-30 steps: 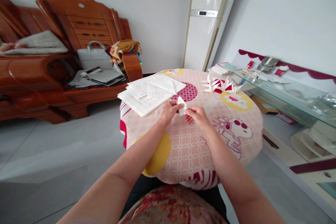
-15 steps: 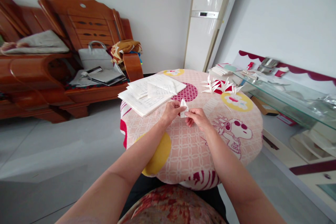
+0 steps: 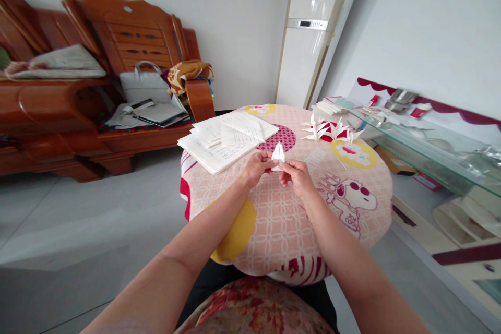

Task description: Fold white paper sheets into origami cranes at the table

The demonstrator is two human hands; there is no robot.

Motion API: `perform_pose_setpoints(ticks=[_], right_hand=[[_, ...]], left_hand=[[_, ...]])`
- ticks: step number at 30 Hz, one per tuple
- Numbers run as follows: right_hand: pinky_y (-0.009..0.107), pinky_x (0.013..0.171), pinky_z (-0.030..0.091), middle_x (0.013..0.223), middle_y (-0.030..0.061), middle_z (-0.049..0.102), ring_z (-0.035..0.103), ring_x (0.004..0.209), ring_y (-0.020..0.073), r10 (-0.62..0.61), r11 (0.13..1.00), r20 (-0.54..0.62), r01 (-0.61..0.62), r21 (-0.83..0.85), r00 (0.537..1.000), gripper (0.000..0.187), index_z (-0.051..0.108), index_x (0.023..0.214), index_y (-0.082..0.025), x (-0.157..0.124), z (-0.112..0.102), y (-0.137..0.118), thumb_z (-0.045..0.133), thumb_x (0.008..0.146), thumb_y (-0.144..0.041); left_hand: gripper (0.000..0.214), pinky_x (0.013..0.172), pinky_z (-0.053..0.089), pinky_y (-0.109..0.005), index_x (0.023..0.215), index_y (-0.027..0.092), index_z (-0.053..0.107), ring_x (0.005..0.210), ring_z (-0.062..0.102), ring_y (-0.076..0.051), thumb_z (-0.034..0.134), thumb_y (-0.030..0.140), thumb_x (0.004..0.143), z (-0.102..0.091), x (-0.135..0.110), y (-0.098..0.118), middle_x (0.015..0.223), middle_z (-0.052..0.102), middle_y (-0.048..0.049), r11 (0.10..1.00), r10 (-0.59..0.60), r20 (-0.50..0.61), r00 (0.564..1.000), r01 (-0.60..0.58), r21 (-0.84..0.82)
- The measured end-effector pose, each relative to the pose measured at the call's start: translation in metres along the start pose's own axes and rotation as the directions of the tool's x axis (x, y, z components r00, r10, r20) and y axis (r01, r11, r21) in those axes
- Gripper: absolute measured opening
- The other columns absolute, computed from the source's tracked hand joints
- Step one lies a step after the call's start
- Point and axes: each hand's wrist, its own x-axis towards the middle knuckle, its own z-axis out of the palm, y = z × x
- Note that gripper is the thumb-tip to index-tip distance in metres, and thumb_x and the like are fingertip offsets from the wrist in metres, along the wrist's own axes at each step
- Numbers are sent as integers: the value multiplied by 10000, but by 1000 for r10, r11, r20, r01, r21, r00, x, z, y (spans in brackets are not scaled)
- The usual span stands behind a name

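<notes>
Over the middle of a round table with a pink patterned cloth (image 3: 282, 224), both my hands pinch one small folded white paper piece (image 3: 278, 153). My left hand (image 3: 257, 166) grips its left lower edge with closed fingers. My right hand (image 3: 296, 173) pinches it from the right. The paper's pointed tip stands upward between the hands.
A stack of printed white sheets (image 3: 225, 139) lies at the table's far left. Several finished folded paper shapes (image 3: 331, 129) sit at the far right. A wooden sofa (image 3: 97, 83) with a grey bag stands left, a tall white appliance (image 3: 309, 31) behind, a glass-topped shelf (image 3: 426, 141) right.
The folded paper has been turned and raised a little, so its tip now points up. Both hands stayed closed on it and drew slightly closer together.
</notes>
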Motion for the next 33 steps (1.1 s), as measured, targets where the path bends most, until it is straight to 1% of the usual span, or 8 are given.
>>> perform_pose_setpoints(ticks=[3, 8, 14, 16, 21, 24, 29, 33], right_hand=[[214, 351, 367, 484, -9, 599, 474, 353, 92, -19, 999, 7, 19, 45, 1000, 313, 597, 576, -178, 0, 0, -2, 713, 727, -426], [207, 350, 347, 460, -14, 582, 462, 350, 87, -17, 998, -18, 16, -61, 1000, 317, 590, 552, -178, 0, -1, -1, 703, 734, -412], [216, 387, 404, 504, -2, 616, 524, 393, 106, 23, 998, 100, -17, -57, 995, 347, 611, 604, -177, -1, 2, -1, 705, 746, -480], [217, 385, 406, 511, 1, 619, 531, 400, 111, 33, 999, 106, -28, -46, 994, 365, 611, 612, -178, 0, 3, 0, 706, 738, -507], [208, 346, 347, 466, -19, 569, 460, 356, 90, -27, 999, -24, 26, -32, 999, 368, 571, 573, -186, 2, 2, 1, 701, 731, -492], [203, 348, 350, 477, -17, 572, 469, 368, 87, -49, 999, -68, 48, -12, 996, 369, 572, 576, -183, 3, 1, 1, 710, 729, -489], [221, 359, 408, 518, -2, 608, 527, 399, 115, 7, 999, -17, -6, 54, 1000, 374, 607, 631, -181, 4, 1, 1, 718, 720, -527], [219, 351, 398, 497, -11, 596, 509, 382, 111, 11, 994, -45, -6, 105, 999, 335, 611, 653, -183, 5, -1, 3, 721, 710, -493]], left_hand=[[406, 526, 430, -197, 781, 130, 640, 551, 532, -71, 866, 419, 606, 1, 1, -2, 673, 611, 18, 999, -3, 32, 999, 4, -45], [395, 486, 404, -192, 686, 124, 622, 509, 491, -63, 815, 468, 665, 4, 1, -4, 602, 565, 20, 999, -22, -5, 1000, 22, 42], [340, 429, 328, -192, 635, 142, 595, 455, 432, -55, 787, 420, 666, 3, 1, -2, 541, 525, 36, 993, 26, -59, 998, -19, 118], [355, 420, 317, -195, 630, 146, 583, 439, 420, -52, 791, 432, 662, 3, 0, -1, 535, 526, 38, 993, 26, -75, 997, -17, 115], [441, 440, 363, -205, 700, 145, 596, 448, 503, -82, 752, 557, 719, 6, -1, -3, 557, 598, -3, 994, -53, 31, 998, 50, 102], [495, 411, 303, -201, 656, 153, 566, 415, 468, -77, 725, 616, 728, 5, -1, -5, 507, 556, 7, 985, -87, 53, 995, 78, 151], [547, 424, 229, -204, 600, 160, 524, 424, 356, -52, 735, 656, 699, 3, -1, -4, 481, 453, 44, 982, 17, 60, 998, -28, 186], [574, 425, 188, -212, 573, 172, 469, 427, 299, -46, 721, 670, 710, 6, -3, -1, 475, 419, 52, 981, 25, 120, 992, -48, 188]])
